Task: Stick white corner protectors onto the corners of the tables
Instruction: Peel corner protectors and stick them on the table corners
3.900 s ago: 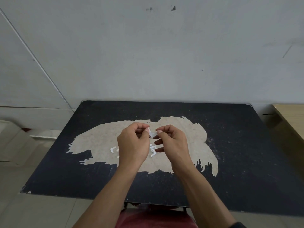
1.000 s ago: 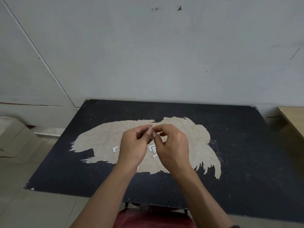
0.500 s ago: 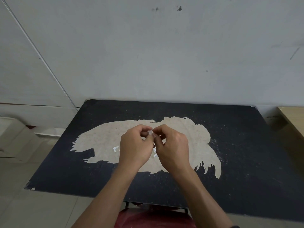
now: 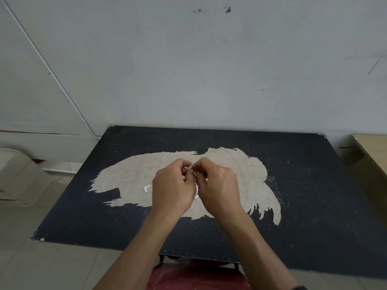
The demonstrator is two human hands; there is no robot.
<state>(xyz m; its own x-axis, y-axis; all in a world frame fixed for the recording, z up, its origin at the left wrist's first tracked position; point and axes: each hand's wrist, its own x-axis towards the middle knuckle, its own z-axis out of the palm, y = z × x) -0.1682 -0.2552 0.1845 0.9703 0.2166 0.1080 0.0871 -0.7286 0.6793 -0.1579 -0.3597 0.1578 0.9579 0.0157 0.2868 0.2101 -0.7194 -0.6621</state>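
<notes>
A black table (image 4: 314, 195) with a large worn beige patch stands against the wall. Above its middle, my left hand (image 4: 171, 189) and my right hand (image 4: 219, 185) meet fingertip to fingertip and together pinch a small white corner protector (image 4: 190, 168), mostly hidden by the fingers. Loose white L-shaped corner protectors lie on the beige patch under the hands: one (image 4: 147, 188) shows left of my left hand, another (image 4: 197, 195) peeks out between the hands.
A grey wall rises right behind the table. A light wooden table (image 4: 372, 155) stands at the right edge. Something red (image 4: 196, 275) sits below the table's near edge. Tiled floor and a pale ledge lie to the left.
Both hands have drawn closer together, fingers curling tighter over the small white piece. The pile on the table has not moved.
</notes>
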